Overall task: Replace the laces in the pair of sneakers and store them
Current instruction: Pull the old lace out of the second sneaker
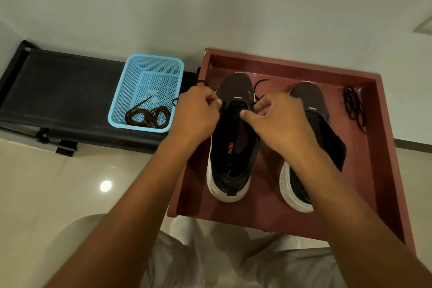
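Black lace [259,86] runs through the left sneaker [231,138] in the red tray [374,170]; your left hand [196,112] and right hand [278,121] each pinch one end. Beside it stands the right sneaker [311,138], with another lace [354,105] near.

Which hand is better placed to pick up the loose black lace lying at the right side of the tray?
Probably the right hand: it is nearer the loose black lace; the left hand would have to cross both sneakers.
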Tool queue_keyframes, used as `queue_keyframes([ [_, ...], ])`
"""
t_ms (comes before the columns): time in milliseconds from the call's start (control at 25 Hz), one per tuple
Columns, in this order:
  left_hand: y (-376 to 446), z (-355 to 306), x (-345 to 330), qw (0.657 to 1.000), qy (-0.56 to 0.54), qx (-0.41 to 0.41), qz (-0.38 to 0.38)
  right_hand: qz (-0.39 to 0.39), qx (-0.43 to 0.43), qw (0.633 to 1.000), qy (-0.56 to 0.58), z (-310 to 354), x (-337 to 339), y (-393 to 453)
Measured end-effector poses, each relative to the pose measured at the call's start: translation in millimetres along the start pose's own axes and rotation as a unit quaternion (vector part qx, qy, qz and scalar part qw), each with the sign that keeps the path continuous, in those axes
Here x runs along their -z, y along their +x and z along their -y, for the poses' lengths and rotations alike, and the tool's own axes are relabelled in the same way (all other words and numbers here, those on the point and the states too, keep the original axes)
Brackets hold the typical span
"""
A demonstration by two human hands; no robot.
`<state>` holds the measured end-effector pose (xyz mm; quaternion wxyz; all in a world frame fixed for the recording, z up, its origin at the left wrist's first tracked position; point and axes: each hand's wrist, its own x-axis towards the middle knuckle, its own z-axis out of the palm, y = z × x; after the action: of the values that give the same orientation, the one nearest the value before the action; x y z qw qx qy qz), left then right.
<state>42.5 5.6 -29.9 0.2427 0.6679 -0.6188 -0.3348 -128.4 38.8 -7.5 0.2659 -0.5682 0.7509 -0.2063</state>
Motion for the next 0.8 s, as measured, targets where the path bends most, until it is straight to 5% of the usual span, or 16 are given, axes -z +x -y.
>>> queue_keyframes([
  [160,11,-1,-9,0.997,0.050,-0.063,0.013,-0.026,0.009,1.000,-0.013,-10,-14,-4],
  [800,25,10,3,0.991,0.106,-0.059,-0.063,-0.038,-0.005,0.999,0.013,-19,-14,-1],
])
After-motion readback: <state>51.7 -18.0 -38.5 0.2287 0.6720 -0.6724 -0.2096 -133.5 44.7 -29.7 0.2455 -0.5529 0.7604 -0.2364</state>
